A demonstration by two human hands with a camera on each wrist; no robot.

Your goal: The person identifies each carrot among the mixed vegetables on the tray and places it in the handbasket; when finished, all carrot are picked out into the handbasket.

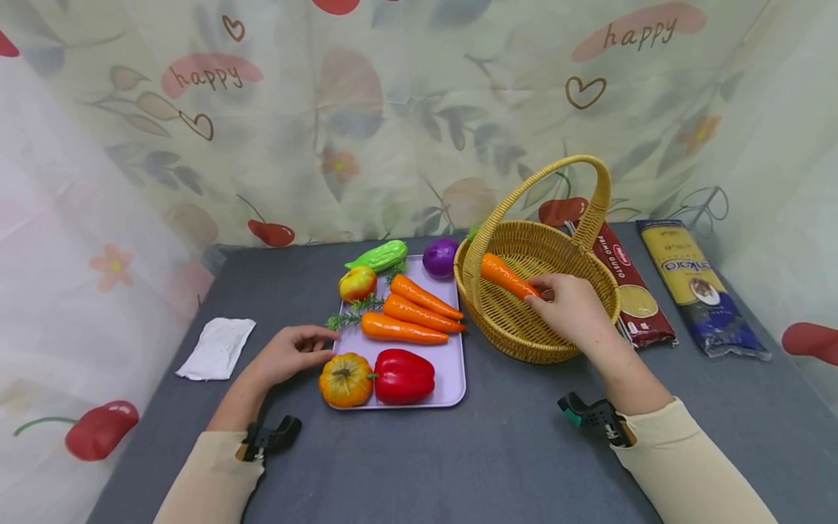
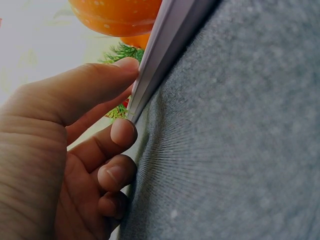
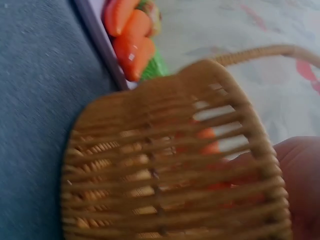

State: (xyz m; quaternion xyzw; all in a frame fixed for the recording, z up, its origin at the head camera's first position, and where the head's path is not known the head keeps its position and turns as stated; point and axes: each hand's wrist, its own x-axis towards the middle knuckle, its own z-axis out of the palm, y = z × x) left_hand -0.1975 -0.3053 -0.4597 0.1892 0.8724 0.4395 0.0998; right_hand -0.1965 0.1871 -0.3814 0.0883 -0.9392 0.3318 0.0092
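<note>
In the head view my right hand (image 1: 569, 302) pinches the thin end of an orange carrot (image 1: 503, 275), tilted inside the woven basket (image 1: 540, 346). Its leafy end lies toward the left rim. In the right wrist view the basket's wall (image 3: 165, 170) hides most of that hand. A lilac tray (image 1: 452, 378) stands left of the basket. On it lie three carrots (image 1: 419, 314), a red bell pepper (image 1: 404, 376) and a small pumpkin (image 1: 347, 380). My left hand (image 1: 288, 354) is at the tray's left edge, fingers relaxed; its thumb (image 2: 100, 85) touches the rim.
On the tray's far part are a green bumpy vegetable (image 1: 380, 256), an apple (image 1: 357, 284) and a purple round vegetable (image 1: 441, 257). Two pasta packs, one red (image 1: 631, 291) and one yellow-blue (image 1: 703, 291), lie right of the basket. A white tissue (image 1: 216, 349) lies at left.
</note>
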